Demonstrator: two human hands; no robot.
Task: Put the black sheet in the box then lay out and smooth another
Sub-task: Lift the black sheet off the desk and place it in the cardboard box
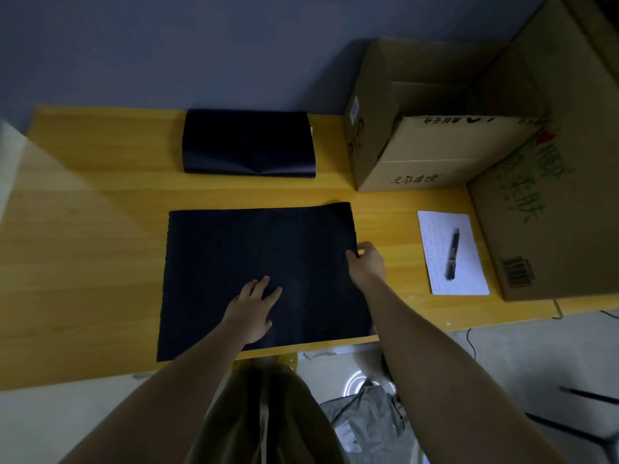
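Observation:
A large black sheet (254,252) lies flat on the yellow wooden table (100,229), reaching its near edge. My left hand (253,306) rests palm down on the sheet's near middle, fingers spread. My right hand (366,261) pinches the sheet's right edge between thumb and fingers. A folded stack of black sheets (249,144) sits at the back of the table. An open cardboard box (425,152) stands at the back right, its inside dark.
A bigger cardboard box (549,209) with green print stands at the far right. In front of it lies a white paper (465,272) with a black pen (453,254) on it. Grey plastic wrapping (368,416) lies on the floor below.

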